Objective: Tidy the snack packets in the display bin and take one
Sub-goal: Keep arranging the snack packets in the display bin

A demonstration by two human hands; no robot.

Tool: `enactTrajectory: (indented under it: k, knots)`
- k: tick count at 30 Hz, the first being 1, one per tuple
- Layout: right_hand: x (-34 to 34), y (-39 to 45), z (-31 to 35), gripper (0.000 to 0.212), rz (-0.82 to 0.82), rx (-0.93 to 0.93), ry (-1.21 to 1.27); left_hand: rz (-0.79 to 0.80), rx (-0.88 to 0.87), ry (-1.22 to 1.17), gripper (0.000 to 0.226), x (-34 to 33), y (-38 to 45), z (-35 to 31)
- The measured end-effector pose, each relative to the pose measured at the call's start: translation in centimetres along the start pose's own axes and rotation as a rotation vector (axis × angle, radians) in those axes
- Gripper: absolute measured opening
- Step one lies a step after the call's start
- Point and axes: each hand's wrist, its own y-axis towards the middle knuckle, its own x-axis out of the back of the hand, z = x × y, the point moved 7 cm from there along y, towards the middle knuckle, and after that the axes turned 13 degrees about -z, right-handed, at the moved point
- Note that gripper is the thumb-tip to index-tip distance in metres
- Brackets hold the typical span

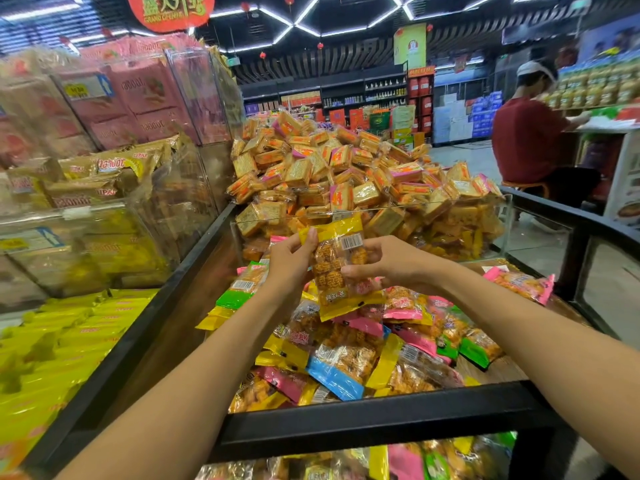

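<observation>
A single wide-angle view from the person's head looks forward and down, close over a black-framed display bin [374, 401] of snack packets. Both forearms reach in from the bottom edge, the hands [391, 263] meeting near the middle of the frame. Beyond, the view runs over a heap of biscuit packs [346, 168] to far shelves [367, 95] and the ceiling lights [311, 19]. Straight lines bow near the edges.

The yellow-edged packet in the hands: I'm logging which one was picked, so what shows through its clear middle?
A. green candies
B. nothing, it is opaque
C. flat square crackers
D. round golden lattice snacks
D: the yellow-edged packet, held up over the bin by both hands, shows round golden lattice-patterned pieces beneath a barcode label.
</observation>
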Motion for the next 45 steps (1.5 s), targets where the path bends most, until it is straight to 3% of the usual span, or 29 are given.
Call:
enactTrajectory:
  k: [3,6,9,10,12,15,21,24,27,31,34,38,42,45]
  knots:
    - [0.1,-0.1,0.3,0.048,-0.018,0.014,0.05,-0.003,0.05,0.042,0.029,0.0,0.0,0.0]
    - [0.9,0.1,0.4,0.028,-0.082,0.0,0.163,0.133,0.091,0.094,0.019,-1.1,-0.5,0.1]
    - [1.4,0.3,0.4,0.016,-0.118,-0.029,0.261,0.2,0.12,0.179,0.064,-1.4,-1.0,0.8]
    - [1.5,0.4,0.2,0.014,-0.127,-0.044,0.265,0.198,0.103,0.202,0.067,-1.4,-0.9,0.9]
    - [1.6,0.5,-0.2,0.024,-0.155,-0.077,0.226,0.178,0.052,0.225,0.045,-1.1,-0.9,0.7]
    - [3.1,1.0,-1.1,0.055,-0.284,-0.108,0.063,0.16,-0.033,0.309,0.02,-0.6,-1.2,0.4]
    - [6.2,0.2,-0.8,0.039,-0.527,-0.051,-0.106,0.138,-0.09,0.549,0.019,0.2,-1.4,1.6]
    - [6.0,-0.3,-0.2,0.032,-0.541,0.006,-0.199,0.079,-0.259,0.867,0.022,0.6,-1.1,1.8]
    - [5.8,-0.7,-0.6,0.026,-0.508,0.015,-0.284,0.085,-0.275,1.0,0.021,0.8,-0.8,2.5]
    - [6.5,-1.1,-2.4,0.019,-0.469,-0.065,-0.342,0.084,-0.203,0.988,0.03,1.1,-0.9,3.2]
    - [8.0,-1.4,-3.1,0.012,-0.48,-0.101,-0.301,0.098,-0.186,0.945,0.019,1.2,-1.5,2.9]
    - [10.5,-2.4,-3.0,0.009,-0.489,-0.065,-0.352,0.057,-0.13,0.893,0.046,1.8,-1.5,2.9]
    - [15.0,-3.9,-2.8,0.011,-0.507,-0.002,-0.474,0.025,-0.245,0.893,0.054,0.5,-2.1,0.9]
    - [19.5,-5.7,-3.2,0.012,-0.528,0.058,-0.62,0.099,-0.338,0.943,0.05,-2.9,-1.8,-0.4]
